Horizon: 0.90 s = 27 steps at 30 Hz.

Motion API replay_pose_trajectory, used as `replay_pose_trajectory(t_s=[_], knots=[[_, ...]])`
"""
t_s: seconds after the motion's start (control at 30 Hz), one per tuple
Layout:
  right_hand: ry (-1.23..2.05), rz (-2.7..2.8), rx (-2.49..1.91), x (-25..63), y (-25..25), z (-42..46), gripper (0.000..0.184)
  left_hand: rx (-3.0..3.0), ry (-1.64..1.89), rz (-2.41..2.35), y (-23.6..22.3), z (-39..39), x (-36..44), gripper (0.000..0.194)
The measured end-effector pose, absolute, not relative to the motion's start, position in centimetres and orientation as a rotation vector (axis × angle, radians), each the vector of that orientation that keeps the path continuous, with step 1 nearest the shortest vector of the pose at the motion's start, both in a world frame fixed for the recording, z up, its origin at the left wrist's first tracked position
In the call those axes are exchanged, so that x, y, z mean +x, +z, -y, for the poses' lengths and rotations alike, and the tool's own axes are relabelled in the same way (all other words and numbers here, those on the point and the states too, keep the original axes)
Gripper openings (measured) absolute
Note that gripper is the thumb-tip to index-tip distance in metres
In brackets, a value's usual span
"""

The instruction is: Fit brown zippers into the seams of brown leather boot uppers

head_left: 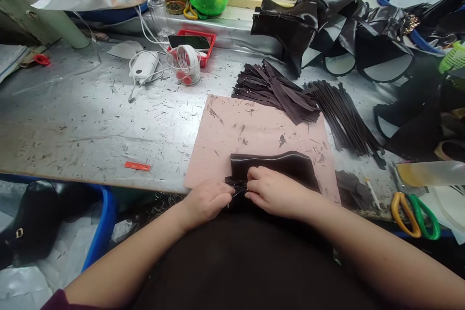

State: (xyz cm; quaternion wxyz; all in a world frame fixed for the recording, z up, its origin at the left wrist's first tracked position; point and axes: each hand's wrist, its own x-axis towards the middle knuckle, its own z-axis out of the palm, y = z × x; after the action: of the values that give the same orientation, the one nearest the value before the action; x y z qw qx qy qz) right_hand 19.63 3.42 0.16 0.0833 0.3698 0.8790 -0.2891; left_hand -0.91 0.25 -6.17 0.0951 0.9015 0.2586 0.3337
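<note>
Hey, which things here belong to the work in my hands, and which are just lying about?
Likely part of the work:
dark glossy piece at your left hand and right hand
pink mat beneath
perhaps piled dark strips

Apparently just lying about:
phone
white tape roll
green basket
clear bottle

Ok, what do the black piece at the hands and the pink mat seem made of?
The black piece looks like smooth leather or imitation leather, given its glossy highlights. The mat could be rubber or card: its surface is matte and scuffed.
</note>
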Motion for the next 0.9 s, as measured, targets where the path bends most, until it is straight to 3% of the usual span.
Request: replay_pose_trajectory(t_s=[0.27,0.53,0.77,0.9], knots=[[-0.985,-2.619,1.118,20.6,0.5,-3.6,0.028,2.898,0.764,-0.818,-5.4,-1.4,0.0,0.015],[-0.845,-2.484,1.125,19.2,0.7,-3.9,0.03,3.142,0.722,-0.456,-5.6,-2.5,-1.9,0.014],[-0.617,-2.415,1.064,17.7,0.9,-4.4,0.031,2.941,0.897,-0.715,-7.0,-0.6,-2.4,0.011],[-0.558,-2.387,1.045,17.3,0.8,-4.5,0.032,2.827,1.011,-0.908,-7.5,0.4,-1.8,0.026]])
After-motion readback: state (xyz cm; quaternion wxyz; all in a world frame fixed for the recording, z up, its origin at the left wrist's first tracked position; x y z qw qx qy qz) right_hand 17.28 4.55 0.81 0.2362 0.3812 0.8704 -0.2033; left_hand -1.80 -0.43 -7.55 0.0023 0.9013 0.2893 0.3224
